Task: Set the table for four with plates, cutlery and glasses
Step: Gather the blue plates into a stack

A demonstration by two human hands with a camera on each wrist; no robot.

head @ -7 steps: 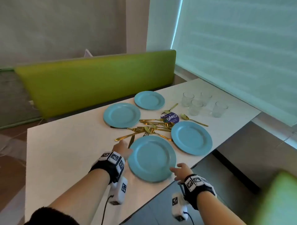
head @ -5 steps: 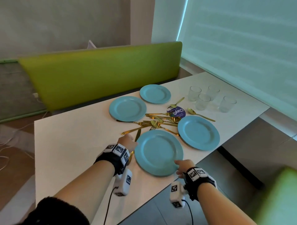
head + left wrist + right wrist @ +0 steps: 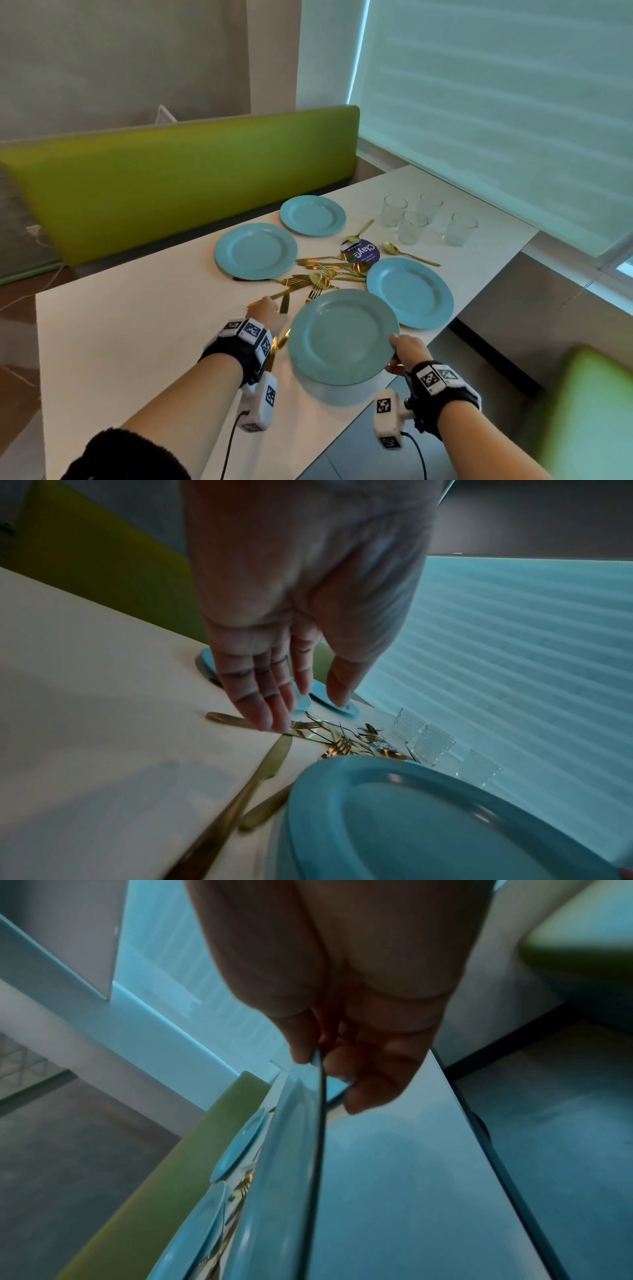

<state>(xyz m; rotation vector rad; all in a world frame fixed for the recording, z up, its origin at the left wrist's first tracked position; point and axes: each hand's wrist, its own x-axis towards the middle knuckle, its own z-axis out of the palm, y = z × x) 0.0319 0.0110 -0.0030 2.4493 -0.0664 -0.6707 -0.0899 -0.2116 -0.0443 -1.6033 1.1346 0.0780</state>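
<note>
Four blue plates lie around a pile of gold cutlery on the white table. My right hand pinches the right rim of the nearest plate, thumb on top and fingers beneath, and that side is tilted up off the table. In the right wrist view, the right hand holds the plate's rim edge-on. My left hand is open, its straight fingertips touching a gold knife handle. Another gold knife lies beside the near plate.
Several clear glasses stand at the far right of the table. A round purple card lies among the cutlery. A green bench back runs along the far side. The table's right edge drops to the floor.
My right hand has moved from beside the near plate onto its rim, taken hold and raised that side. My left hand has stayed at the cutlery on the plate's left.
</note>
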